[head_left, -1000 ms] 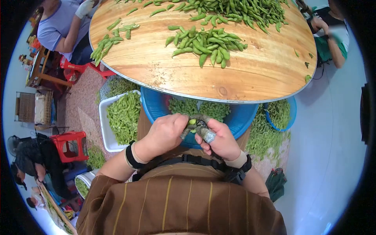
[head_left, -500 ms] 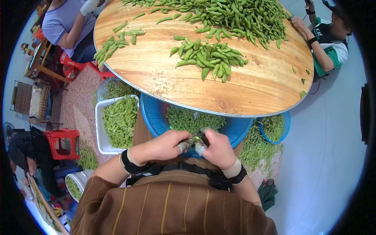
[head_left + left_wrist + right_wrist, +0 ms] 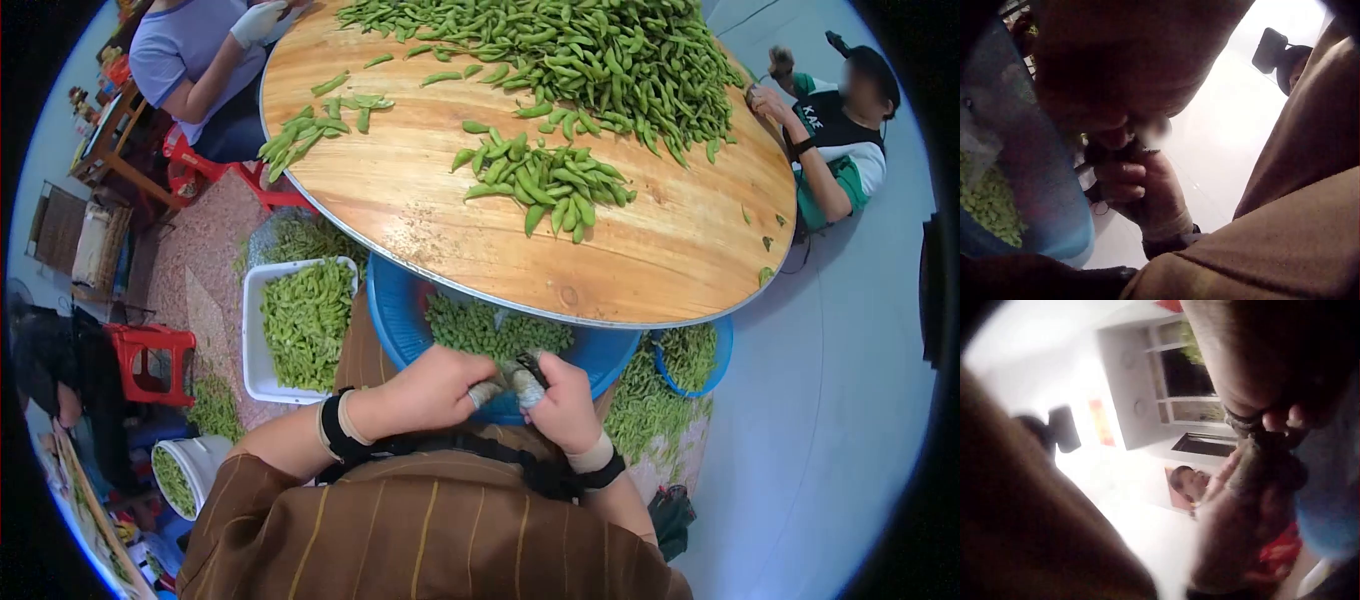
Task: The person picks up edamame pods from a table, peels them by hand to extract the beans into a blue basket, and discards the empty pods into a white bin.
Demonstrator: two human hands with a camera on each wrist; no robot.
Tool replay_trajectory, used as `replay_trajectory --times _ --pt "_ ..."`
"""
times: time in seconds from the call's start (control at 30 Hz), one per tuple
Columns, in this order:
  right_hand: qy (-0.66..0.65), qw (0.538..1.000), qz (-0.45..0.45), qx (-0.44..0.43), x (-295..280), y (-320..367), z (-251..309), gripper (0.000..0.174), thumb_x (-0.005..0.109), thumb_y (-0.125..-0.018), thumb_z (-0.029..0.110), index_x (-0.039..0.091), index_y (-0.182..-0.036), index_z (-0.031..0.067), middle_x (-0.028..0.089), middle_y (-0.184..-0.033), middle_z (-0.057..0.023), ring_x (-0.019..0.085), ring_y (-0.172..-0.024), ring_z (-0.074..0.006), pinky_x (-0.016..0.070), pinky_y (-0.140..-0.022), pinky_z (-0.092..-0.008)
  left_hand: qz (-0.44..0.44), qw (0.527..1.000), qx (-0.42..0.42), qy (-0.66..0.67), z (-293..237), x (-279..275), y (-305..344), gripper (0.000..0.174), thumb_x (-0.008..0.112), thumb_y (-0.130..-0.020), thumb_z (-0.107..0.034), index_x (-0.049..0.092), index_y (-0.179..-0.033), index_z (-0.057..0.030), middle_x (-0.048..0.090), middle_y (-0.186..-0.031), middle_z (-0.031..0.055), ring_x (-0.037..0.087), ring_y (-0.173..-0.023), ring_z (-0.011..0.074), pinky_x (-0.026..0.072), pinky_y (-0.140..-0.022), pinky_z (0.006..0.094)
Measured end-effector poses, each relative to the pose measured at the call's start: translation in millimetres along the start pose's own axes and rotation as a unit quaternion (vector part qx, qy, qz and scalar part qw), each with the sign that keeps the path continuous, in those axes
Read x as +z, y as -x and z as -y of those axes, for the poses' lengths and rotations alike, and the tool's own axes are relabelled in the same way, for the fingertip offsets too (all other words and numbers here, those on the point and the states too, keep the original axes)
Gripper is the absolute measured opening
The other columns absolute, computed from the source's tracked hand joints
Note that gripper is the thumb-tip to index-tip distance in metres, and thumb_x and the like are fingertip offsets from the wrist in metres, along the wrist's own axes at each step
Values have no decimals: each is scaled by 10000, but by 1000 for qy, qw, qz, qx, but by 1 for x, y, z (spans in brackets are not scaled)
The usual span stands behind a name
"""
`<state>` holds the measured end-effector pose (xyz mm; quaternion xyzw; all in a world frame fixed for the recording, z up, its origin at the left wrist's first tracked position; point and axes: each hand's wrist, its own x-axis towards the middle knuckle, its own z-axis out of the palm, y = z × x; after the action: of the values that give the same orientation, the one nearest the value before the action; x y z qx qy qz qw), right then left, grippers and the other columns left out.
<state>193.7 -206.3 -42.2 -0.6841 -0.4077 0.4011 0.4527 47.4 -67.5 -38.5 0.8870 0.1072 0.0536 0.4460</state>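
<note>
Over a blue basin (image 3: 398, 315), my left hand (image 3: 432, 388) and right hand (image 3: 568, 405) meet with curled fingers and thumbs. Greyish, dirty coverings wrap several fingertips, with silvery tape on some of them. Between the fingertips the soybean pod is hidden at this angle. Shelled green beans (image 3: 480, 328) lie in the basin beyond the hands. Seen from the left wrist, the right hand (image 3: 1147, 190) has its fingers bent close below the left; the right wrist view shows the left hand (image 3: 1229, 531) dark and blurred against the right one.
A round wooden table (image 3: 430, 210) bears a small heap of pods (image 3: 545, 185) and a large pile (image 3: 630, 75). Left stand a white tub (image 3: 305, 325) of pods and a red stool (image 3: 152, 362); right, pods on the floor (image 3: 650, 410). People sit at the table's left and right.
The head view has tilted, so the table appears lower and nearer the hands. The hands stay together over the basin; the green pod visible between them earlier no longer shows.
</note>
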Motion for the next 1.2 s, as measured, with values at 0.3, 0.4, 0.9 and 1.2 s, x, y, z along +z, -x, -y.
replay_trajectory --times 0.3,0.4,0.9,1.2 --pt "-364 914 152 100 -6 -5 3 104 561 -935 142 549 -897 46 555 -665 -13 470 -486 -66 365 -441 -209 109 936 -129 308 -18 -38 7 127 528 -896 -135 585 -909 -23 606 -668 89 596 -541 189 461 -506 298" --pt "-303 937 157 78 -4 -9 -1 100 579 -911 112 569 -863 24 588 -708 -16 501 -522 -87 418 -484 -241 64 997 18 35 7 -54 21 200 598 -827 -204 608 -905 -21 613 -677 147 619 -585 291 489 -546 368" --pt "96 993 -19 -61 5 -6 -33 228 662 -793 172 540 -802 -20 548 -708 -217 556 -623 -361 446 -565 -373 -258 896 -36 -360 18 -118 -107 238 603 -757 -71 617 -995 -74 589 -873 159 592 -807 364 485 -698 420" --pt "-189 977 22 93 -4 6 -5 240 526 -887 69 513 -1117 3 635 -839 -82 538 -599 -105 462 -527 -250 -246 961 34 -119 -4 -87 -58 284 516 -841 8 567 -1117 -37 584 -851 130 594 -724 236 470 -653 332"
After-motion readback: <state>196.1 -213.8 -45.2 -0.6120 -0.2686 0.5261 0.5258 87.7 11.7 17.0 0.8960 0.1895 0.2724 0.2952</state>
